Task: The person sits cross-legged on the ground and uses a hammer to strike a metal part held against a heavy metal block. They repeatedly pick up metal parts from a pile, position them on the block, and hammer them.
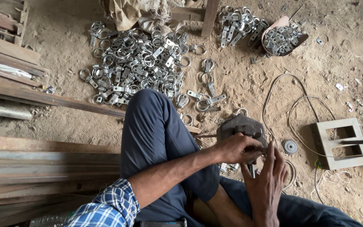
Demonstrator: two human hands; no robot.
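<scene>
Pile of metal ring clamps (137,63), wooden planks (30,159), concrete block (337,143), white cable (290,109) on sandy floor (64,29).

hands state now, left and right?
Left hand: curled shut on the dark grey metal block.
Right hand: fingers extended, open, touching beside it.

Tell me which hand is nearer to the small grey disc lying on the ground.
Right. The right hand is just below and left of the disc, apart from it. The left hand rests farther left, on the dark metal block.

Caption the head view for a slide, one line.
Seated on sandy ground, a person's left hand and right hand meet at a dark metal block, a heap of ring clamps beyond.
</scene>
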